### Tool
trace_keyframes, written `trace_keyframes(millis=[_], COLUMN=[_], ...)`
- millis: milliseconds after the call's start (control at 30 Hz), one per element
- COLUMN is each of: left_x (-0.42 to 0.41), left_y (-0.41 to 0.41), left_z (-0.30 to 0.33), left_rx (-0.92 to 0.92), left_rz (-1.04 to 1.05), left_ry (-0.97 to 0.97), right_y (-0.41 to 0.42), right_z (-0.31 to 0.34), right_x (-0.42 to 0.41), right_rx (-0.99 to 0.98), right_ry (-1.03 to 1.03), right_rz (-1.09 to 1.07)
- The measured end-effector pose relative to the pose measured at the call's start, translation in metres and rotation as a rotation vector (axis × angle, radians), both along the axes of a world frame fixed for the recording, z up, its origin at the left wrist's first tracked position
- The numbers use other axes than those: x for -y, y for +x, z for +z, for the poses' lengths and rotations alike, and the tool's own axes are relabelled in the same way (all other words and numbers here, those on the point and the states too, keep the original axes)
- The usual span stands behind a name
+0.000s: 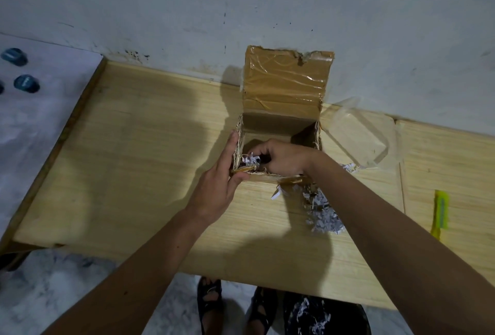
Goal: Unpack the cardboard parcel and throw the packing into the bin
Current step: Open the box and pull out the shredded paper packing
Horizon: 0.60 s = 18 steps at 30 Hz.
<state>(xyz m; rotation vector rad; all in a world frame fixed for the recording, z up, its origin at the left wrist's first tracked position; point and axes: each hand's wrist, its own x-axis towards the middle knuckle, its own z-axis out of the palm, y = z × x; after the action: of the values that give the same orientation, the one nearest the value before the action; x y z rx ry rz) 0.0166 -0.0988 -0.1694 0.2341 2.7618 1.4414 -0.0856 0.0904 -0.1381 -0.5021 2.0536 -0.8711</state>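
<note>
An open cardboard parcel point(281, 120) stands on the wooden table point(147, 160), its taped lid point(286, 80) tilted up against the wall. My right hand point(284, 156) reaches inside the box, and its curled fingers grip a tuft of white shredded paper point(250, 159). My left hand point(219, 184) presses flat against the box's left wall with straight fingers, thumb at the front corner. A pile of shredded paper point(322, 214) lies on the table in front of the box, partly under my right forearm. A black bin point(321, 313) with shreds in it sits on the floor below the table edge.
Clear plastic packing point(361, 136) lies to the right of the box. A yellow-green utility knife point(440, 214) rests near the right side of the table. Blue round objects point(25, 83) sit on a white surface at far left. My sandalled feet point(209, 300) are beside the bin.
</note>
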Motion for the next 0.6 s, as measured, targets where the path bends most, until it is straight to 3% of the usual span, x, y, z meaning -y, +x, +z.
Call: trace_keyframes(millis=[367,600], left_x=[-0.002,-0.001], left_y=[0.002,0.002], left_z=[0.005,0.004], left_rx=[0.002,0.044], left_rz=[0.002,-0.013], left_ry=[0.001,0.002], right_y=[0.002,0.003], right_z=[0.004,0.025], right_x=[0.002,-0.018], right_rx=[0.077,-0.04], right_ry=[-0.071,-0.087], right_rz=[-0.093,-0.209])
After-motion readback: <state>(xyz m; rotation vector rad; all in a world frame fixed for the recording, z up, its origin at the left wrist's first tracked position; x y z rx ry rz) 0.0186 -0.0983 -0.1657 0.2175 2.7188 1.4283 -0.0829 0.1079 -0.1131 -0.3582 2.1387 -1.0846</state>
